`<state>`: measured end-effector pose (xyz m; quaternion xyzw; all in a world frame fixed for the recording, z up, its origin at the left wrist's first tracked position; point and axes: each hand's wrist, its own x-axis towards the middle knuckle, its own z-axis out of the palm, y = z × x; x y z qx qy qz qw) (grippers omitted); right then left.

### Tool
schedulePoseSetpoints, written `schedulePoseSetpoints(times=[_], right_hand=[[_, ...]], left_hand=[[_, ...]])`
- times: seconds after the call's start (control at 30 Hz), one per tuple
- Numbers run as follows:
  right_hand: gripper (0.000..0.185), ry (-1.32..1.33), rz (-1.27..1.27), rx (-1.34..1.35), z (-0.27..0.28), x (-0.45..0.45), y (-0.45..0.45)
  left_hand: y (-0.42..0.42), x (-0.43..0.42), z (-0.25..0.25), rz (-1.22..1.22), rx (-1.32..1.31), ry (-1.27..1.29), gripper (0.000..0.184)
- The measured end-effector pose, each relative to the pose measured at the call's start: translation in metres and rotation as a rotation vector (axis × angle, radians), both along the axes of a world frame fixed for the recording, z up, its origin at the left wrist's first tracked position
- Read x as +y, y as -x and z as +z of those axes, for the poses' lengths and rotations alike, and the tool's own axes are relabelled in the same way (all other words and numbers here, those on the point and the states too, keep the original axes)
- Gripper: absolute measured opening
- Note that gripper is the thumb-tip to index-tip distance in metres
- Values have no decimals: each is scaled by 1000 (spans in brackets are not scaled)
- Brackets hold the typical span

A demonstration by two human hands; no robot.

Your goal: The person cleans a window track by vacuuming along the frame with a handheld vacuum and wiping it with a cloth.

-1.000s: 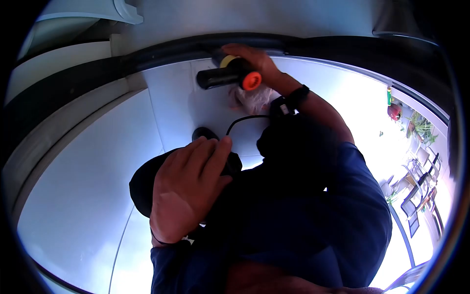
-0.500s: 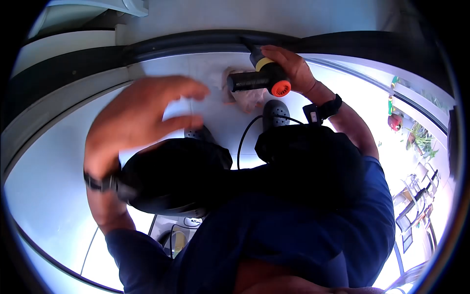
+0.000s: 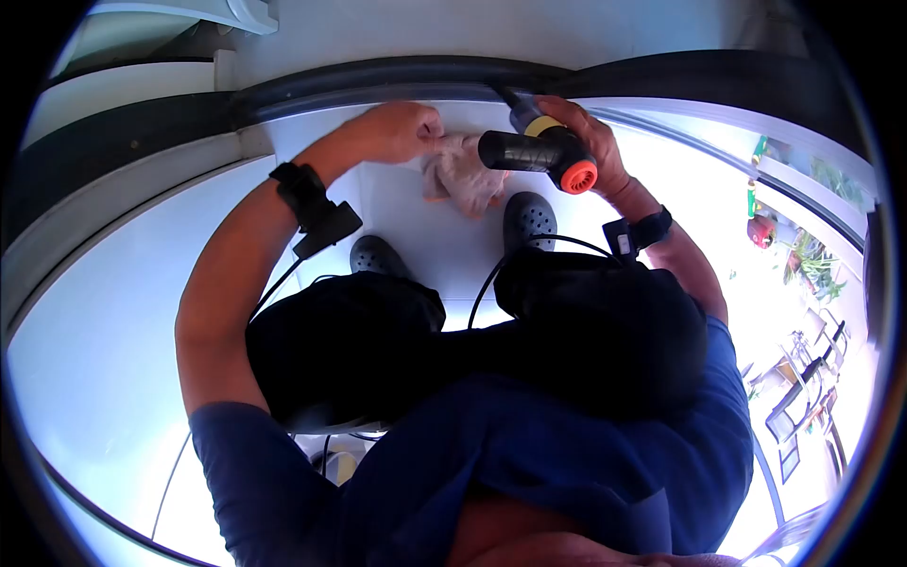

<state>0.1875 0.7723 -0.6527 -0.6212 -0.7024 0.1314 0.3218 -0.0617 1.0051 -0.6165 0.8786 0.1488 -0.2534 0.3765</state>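
The bundle [image 3: 467,180] lies just right of the curled left hand [image 3: 399,132] (hold unclear); the right hand [image 3: 593,138] grips the tool [image 3: 521,151].

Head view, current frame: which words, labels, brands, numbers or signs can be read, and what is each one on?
No text can be read.
Handheld vacuum or blower: no lettering can be made out.
Right wrist device: a small pale patch shows; too small to read.
Left wrist device: no marking can be made out.
Green-and-yellow item at the right: too small and blurred.
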Motion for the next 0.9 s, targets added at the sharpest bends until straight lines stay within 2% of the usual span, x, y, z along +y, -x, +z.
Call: schedulePoseSetpoints(times=[0.03, 0.17, 0.3, 0.5, 0.57, 0.63, 0.7, 0.77, 0.83, 0.9], right_hand=[[71, -21, -6, 36, 1, 3, 5], [71, -118, -85, 118, -3, 27, 19], [71, -81, -111, 165, -15, 41, 33], [77, -193, -202, -1, -7, 39, 40], [72, -97, -322, 122, -10, 40, 44], [72, -135, -305, 109, -10, 38, 43], [72, -16, -321, 42, -4, 25, 40], [71, -6, -290, 41, -5, 18, 29], [73, -124, -127, -27, 1, 22, 26], [72, -130, -97, 5, 7, 27, 28]], left_hand=[[3, -3, -8, 24, -14, 73, 36], [13, -6, -26, -55, 120, 53, 39], [27, -3, -29, 37, 26, 79, 44], [34, 5, -39, 109, -41, 84, 42], [33, 3, -41, 116, -79, 87, 41], [36, 4, -43, 123, -121, 96, 40], [31, 4, -43, 66, -148, 89, 40], [21, 3, -40, 53, -143, 76, 40], [20, 2, -41, 53, -116, 58, 40], [17, 2, -41, 63, -113, 80, 40]])
